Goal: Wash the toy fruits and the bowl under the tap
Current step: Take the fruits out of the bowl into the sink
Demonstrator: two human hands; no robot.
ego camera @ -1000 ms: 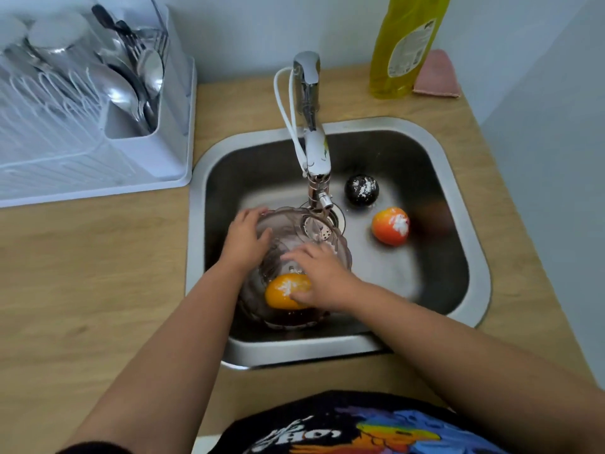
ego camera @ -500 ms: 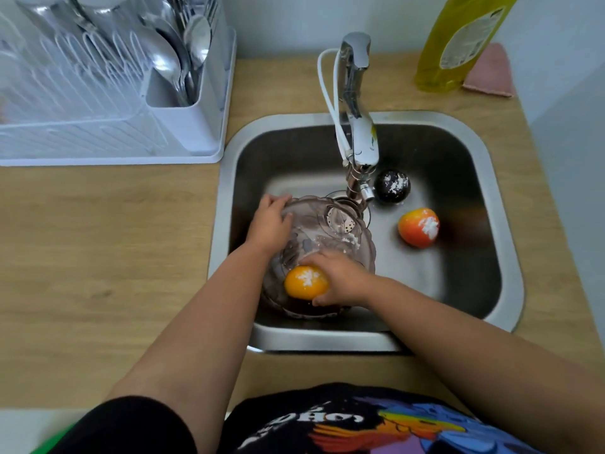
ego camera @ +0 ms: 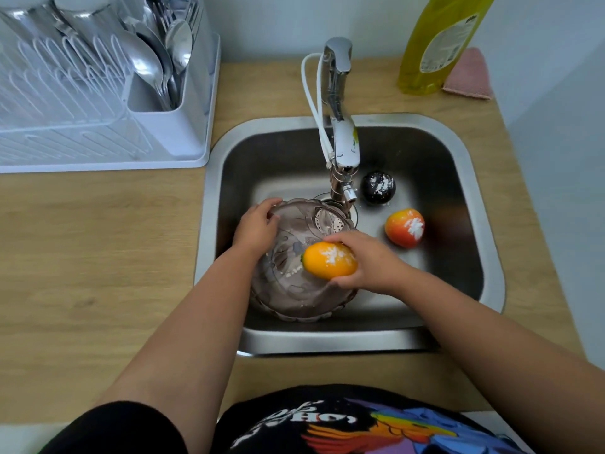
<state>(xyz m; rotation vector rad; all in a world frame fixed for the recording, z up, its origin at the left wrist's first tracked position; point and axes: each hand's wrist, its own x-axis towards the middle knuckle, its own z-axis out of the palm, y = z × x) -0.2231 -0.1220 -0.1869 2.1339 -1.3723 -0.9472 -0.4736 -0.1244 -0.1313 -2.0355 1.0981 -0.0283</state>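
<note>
Orange toy fruit [ego camera: 329, 259]: smooth, likely light and hollow, slippery wet; white residue on top. Right hand [ego camera: 368, 260] cups it over the translucent bowl [ego camera: 294, 290] in the sink [ego camera: 458, 152]. Left hand [ego camera: 257, 226] grips the bowl's rim; stiff plastic, best held there.

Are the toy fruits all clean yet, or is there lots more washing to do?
Nothing looks clean yet. The right hand holds the orange toy fruit, white stuff on it, over the clear bowl that the left hand grips. The dark ball fruit and the red-orange fruit wait in the sink, both white-smeared. I see no water running from the tap.
</note>
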